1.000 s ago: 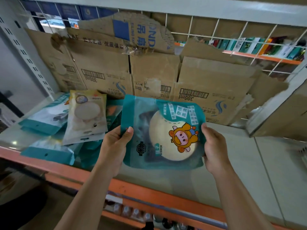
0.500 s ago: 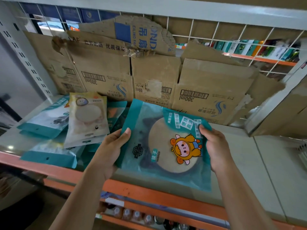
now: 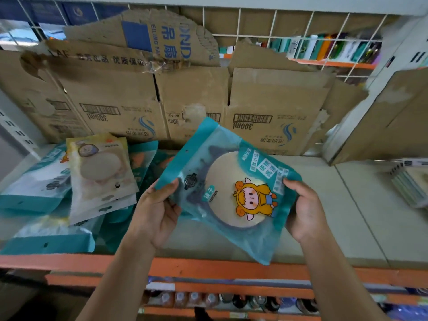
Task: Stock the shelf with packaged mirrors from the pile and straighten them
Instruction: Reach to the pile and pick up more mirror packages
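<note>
A teal packaged mirror [image 3: 228, 188] with a round mirror and an orange cartoon figure is held over the middle of the shelf, turned clockwise so its header points up-left. My left hand [image 3: 157, 212] grips its left edge, thumb on top. My right hand [image 3: 303, 209] grips its right edge by the label. A pile of packaged mirrors [image 3: 69, 193], teal ones with a pale yellow one [image 3: 102, 172] on top, lies on the shelf's left part.
The shelf board [image 3: 347, 216] has an orange front rail [image 3: 208, 267]. Flattened cardboard boxes [image 3: 196, 98] lean against the wire back. A cardboard divider [image 3: 389, 117] stands at the right, with a stack of items [image 3: 410, 181] beyond it. Bottles [image 3: 185, 300] sit on the shelf below.
The package has turned clockwise in both hands and tilted, its bottom corner swinging toward the front rail. The view has moved closer to the shelf.
</note>
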